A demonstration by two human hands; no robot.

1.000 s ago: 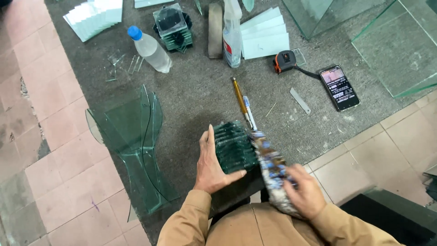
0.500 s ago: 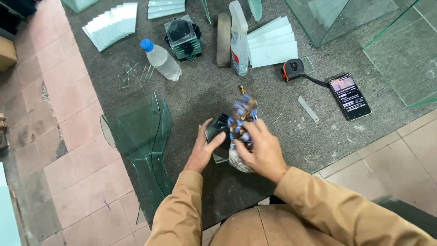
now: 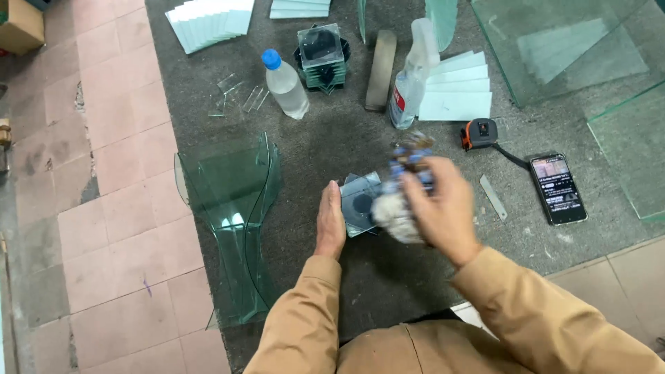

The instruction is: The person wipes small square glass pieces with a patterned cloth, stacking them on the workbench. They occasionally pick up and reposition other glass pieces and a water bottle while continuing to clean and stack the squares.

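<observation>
The right hand [image 3: 443, 208] is closed around a blurred cloth [image 3: 396, 211], pressing it on the right side of a small stack of square glass pieces [image 3: 360, 203]. The left hand [image 3: 330, 225], flat and open, steadies the stack's left edge on the dark mat [image 3: 332, 138].

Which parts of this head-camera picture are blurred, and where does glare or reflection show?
Head view: the right hand and its cloth are motion-blurred; the left hand, small glass stack and phone stay sharp; pale reflections streak the curved glass panes; lighting is soft, without hard shadows.
</observation>
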